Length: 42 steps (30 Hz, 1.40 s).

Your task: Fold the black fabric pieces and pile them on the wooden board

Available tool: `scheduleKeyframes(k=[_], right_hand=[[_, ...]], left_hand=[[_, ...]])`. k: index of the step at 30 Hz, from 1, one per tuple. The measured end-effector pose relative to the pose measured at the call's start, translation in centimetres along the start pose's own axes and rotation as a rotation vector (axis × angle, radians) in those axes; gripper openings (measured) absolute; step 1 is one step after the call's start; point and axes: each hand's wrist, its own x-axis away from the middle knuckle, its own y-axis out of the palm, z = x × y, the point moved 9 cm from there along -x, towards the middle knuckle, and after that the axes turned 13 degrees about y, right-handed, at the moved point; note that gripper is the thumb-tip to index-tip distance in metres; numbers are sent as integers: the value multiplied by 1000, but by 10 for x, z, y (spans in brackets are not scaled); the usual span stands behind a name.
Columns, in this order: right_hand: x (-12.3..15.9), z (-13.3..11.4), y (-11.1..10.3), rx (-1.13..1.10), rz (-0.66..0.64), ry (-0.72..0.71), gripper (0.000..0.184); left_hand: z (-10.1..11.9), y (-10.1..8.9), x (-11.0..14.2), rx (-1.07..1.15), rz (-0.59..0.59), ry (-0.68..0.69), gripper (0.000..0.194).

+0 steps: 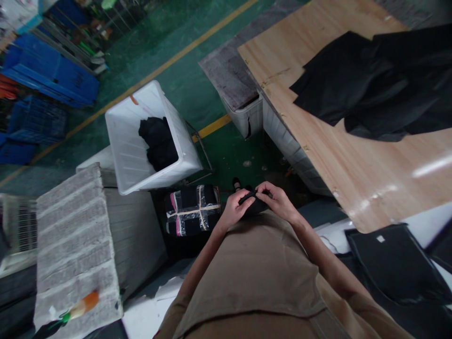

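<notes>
Pinching a small black piece [246, 197] between their fingertips, the person's left hand [236, 207] and right hand [278, 201] nearly meet just beyond the brown garment [268, 273]. From here I see a strapped bundle [190, 226] near them on the left, a white bin [124, 146] holding black cloth [159, 143] farther off, and dark fabric [381, 84] spread across the wooden table [363, 174] on the right.

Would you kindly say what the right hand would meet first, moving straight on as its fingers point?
Past the black item it holds, the right hand would probably meet the left hand, though depth is unclear.
</notes>
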Motion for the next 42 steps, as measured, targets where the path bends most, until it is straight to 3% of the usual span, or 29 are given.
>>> scheduleKeyframes(k=[9,18,25,37,42], right_hand=[[-3,0,0,-30,-19,45,18],[-3,-11,5,10,-53,0,14],[0,-18,6,71,-63,-88,14],[-3,-17,12,104,-40,-73,21],[-2,-17,2,217,-7,-150,22]], left_hand=[[4,-4,-1,4,-51,-4,29],[13,-6,-6,-3,-87,21,34],[13,-13,-3,31,-39,-37,39],[16,-16,-3,-4,-40,-50,36],[4,-33,1,-37,47,-92,36]])
